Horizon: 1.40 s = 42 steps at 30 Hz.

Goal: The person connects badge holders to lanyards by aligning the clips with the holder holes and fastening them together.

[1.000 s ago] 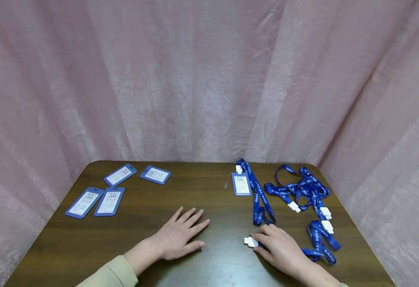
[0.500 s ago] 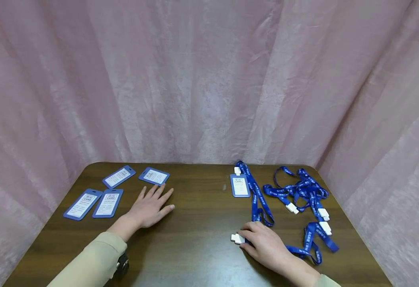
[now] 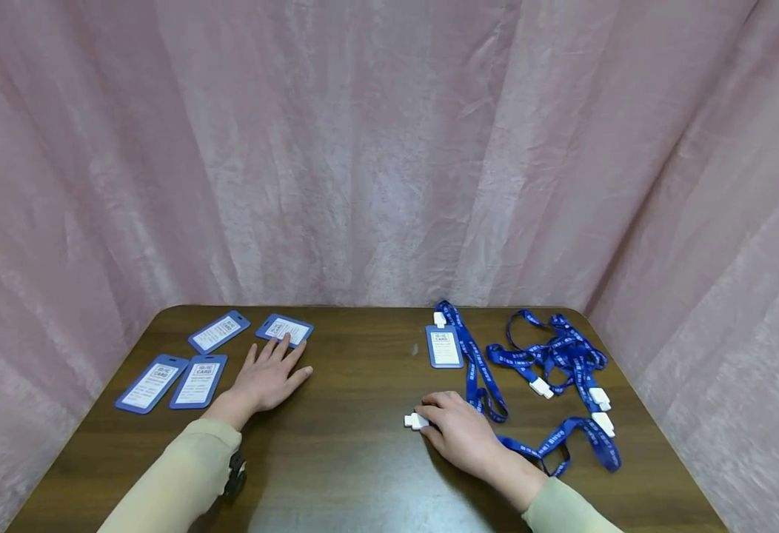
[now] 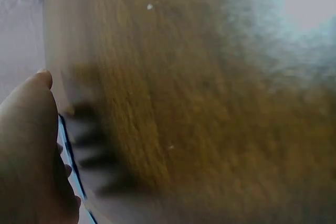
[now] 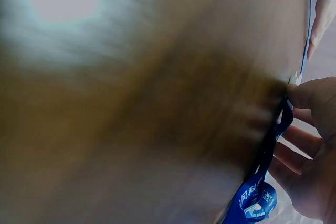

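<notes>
On the brown table (image 3: 363, 474), left side: left hand (image 3: 266, 377) lies flat, fingers straight and slightly spread, fingertips (image 3: 286, 340) touching the near edge of the closest blue badge holder (image 3: 286, 329). Nothing gripped. Three more badge holders (image 3: 175, 363) sit just beside it, further left, apart from each other or barely touching. Right hand (image 3: 456, 433) is near table centre, knuckles up, fingers curled round the white clip (image 3: 415, 422) of a blue lanyard (image 3: 563, 444); the strap trails back right from under the palm. Right wrist view is badly blurred, but it seems to show thumb and fingers pinching the strap (image 5: 273, 145) right at the clip. Left wrist view is smeared too; only the palm edge (image 4: 26, 150) and a blue sliver under it read clearly. My read on doing this well: press lightly on the holder and slide it toward centre, or curl the fingertips under its edge to lift; flat plastic on smooth wood will skate if pushed hard. Watch the slot end so it ends up facing the clip. Right hand should keep the pinch close to the clip so it doesn't swing, and keep the trailing strap off the lanyard pile (image 3: 556, 355) at the back right, which is tangled and could drag along. One finished badge on lanyard (image 3: 444, 346) lies between the hands and that pile. Both forearms are stretched forward, beige sleeves (image 3: 176, 481) low over the table, wrists roughly level. Pink curtain (image 3: 389, 148) behind.
</notes>
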### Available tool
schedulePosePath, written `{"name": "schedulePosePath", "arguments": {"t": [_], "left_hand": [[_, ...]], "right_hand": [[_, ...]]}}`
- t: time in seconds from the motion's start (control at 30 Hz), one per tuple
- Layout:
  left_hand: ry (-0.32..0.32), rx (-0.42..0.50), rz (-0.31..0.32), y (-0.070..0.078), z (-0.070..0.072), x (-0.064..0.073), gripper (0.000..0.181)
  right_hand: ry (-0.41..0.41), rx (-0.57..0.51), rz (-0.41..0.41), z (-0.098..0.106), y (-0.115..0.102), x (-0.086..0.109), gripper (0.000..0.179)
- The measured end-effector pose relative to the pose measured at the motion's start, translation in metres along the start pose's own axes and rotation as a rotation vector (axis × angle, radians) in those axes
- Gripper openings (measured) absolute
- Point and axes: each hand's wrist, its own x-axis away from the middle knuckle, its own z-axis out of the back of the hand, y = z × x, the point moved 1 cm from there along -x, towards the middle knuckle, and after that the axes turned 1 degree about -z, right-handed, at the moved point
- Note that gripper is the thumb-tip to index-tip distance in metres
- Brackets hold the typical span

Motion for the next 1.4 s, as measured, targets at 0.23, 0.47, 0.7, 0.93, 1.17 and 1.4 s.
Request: {"name": "schedulePosePath", "arguments": {"t": [0.23,0.47,0.7,0.93,1.17,1.4], "left_hand": [[-0.02,0.007,0.035,-0.003,-0.002,-0.011,0.073],[-0.048,0.028,0.063,0.002,-0.001,-0.016,0.077],[-0.061,0.031,0.078,0.002,-0.003,-0.018,0.08],[-0.012,-0.015,0.029,0.0,-0.009,-0.014,0.076],[0.01,-0.045,-0.06,0.016,-0.006,0.009,0.073],[0.068,-0.019,-0.172,0.025,-0.014,0.034,0.071]], "right_hand": [[0.018,-0.017,-0.043,-0.001,0.005,-0.014,0.033],[-0.032,-0.04,-0.103,-0.001,0.007,-0.018,0.048],[-0.068,-0.04,-0.138,0.001,0.009,-0.017,0.045],[-0.087,-0.022,-0.14,0.003,0.01,-0.018,0.043],[-0.116,0.002,-0.154,0.003,0.009,-0.018,0.048],[-0.156,0.003,-0.159,0.003,0.009,-0.02,0.053]]}}
